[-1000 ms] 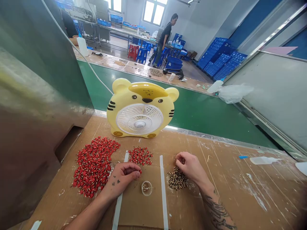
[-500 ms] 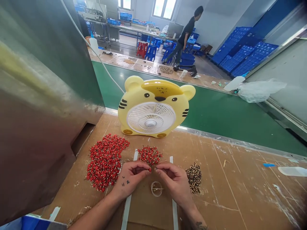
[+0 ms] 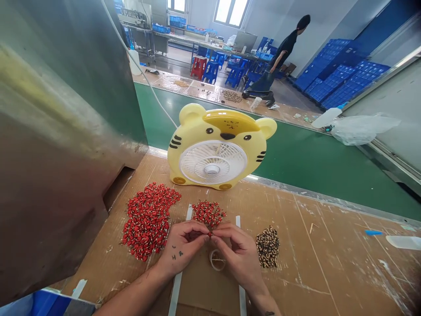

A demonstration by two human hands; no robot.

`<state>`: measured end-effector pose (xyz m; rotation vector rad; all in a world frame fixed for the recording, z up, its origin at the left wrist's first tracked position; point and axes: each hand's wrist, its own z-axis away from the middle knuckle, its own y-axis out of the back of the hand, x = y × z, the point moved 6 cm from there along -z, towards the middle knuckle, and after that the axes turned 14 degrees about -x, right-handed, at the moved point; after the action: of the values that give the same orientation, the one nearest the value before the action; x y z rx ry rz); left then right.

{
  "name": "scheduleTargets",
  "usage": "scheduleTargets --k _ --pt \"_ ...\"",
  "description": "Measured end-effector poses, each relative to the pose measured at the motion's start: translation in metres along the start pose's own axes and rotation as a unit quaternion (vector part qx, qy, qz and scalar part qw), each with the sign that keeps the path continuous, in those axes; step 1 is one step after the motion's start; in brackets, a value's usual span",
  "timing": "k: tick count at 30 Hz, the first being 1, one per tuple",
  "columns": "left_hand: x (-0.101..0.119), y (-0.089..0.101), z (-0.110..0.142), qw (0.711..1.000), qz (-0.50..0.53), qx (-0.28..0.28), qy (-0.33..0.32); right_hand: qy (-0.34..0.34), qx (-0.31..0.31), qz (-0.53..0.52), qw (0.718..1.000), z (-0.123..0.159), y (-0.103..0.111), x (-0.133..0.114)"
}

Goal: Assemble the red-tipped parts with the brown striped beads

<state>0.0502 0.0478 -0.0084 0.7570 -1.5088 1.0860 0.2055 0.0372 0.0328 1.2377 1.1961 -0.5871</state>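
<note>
My left hand (image 3: 186, 245) pinches a small red piece (image 3: 210, 234) with a metal-looking stem between thumb and forefinger. Against that piece press the closed fingertips of my right hand (image 3: 240, 251); whatever they grip is too small to make out. Just beyond my fingers lies a small heap of red pieces (image 3: 208, 212). A bigger red heap (image 3: 148, 219) spreads to the left. Beside my right hand is a pile of small black-and-gold parts (image 3: 268, 247). Below my fingertips stands a little clear round cup (image 3: 217, 260) with a thin stick across it, partly covered by my right hand.
A yellow tiger-faced fan (image 3: 219, 147) stands behind the heaps. White tape strips (image 3: 175, 293) run along the cardboard-covered table (image 3: 312, 263). A metal cabinet (image 3: 66, 131) rises at left. Past the green partition (image 3: 296, 156), a person (image 3: 286, 48) walks near blue crates (image 3: 342, 83).
My two hands have come together, so the fingertips now meet at the red piece. The view has shifted slightly. In the background the person has moved to the right.
</note>
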Motion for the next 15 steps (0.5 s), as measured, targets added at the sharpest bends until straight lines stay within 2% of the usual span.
scheduleTargets --k 9,15 --pt "0.010 -0.002 0.001 0.993 -0.094 -0.016 -0.064 0.011 -0.001 0.019 1.000 0.001 0.000 -0.001" --pt "0.012 0.000 0.003 0.986 -0.140 -0.015 -0.094 -0.035 -0.043 0.007 0.998 0.000 0.000 0.004"
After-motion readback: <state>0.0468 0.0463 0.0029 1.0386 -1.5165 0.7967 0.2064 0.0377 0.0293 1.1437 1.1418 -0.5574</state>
